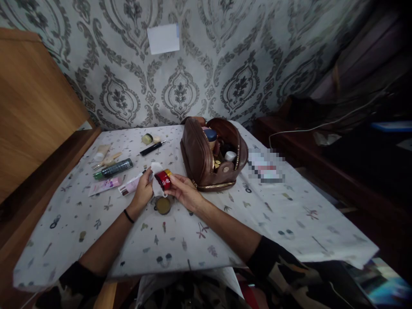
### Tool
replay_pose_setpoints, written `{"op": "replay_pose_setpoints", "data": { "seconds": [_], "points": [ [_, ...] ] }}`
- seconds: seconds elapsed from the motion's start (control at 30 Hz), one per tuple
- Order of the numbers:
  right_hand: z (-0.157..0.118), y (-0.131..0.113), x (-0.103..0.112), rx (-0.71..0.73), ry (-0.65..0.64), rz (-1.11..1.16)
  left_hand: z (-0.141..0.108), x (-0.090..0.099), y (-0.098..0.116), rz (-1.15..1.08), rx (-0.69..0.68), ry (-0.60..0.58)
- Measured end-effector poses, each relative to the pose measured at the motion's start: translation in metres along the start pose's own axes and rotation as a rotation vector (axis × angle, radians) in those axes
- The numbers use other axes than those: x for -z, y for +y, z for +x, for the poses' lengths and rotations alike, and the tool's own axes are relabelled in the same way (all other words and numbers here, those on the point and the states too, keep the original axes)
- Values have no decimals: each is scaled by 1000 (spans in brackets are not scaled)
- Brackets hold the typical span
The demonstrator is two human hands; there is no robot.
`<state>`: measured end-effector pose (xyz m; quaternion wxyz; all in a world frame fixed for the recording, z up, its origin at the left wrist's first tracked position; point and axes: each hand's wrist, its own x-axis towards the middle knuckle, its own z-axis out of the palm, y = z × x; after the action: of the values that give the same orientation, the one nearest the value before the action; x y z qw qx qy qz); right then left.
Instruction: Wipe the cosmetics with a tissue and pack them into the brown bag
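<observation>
Red jar (164, 180) — tilted, gold-capped — sits between the right fingers (176, 180).

Red container (163, 181): small, glossy, pale marking on its face, gold-coloured cap (168, 172) at one end; tilted, gripped by the right hand (185, 191). White sheet (156, 166), cloth or paper undetermined: crumpled, at the left hand (143, 189), against the container
</observation>
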<state>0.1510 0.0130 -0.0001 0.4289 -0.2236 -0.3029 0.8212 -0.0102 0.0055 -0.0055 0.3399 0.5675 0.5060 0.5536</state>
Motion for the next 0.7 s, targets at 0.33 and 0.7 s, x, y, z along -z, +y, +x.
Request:
{"op": "replay_pose_setpoints", "data": {
  "seconds": [0.33, 0.7],
  "points": [
    [3, -1, 3, 43, 80, 66, -3, -3, 16, 41, -47, -171],
    [5, -1, 3, 68, 78, 88, -10, 1, 17, 21, -14, -236]
  ]
}}
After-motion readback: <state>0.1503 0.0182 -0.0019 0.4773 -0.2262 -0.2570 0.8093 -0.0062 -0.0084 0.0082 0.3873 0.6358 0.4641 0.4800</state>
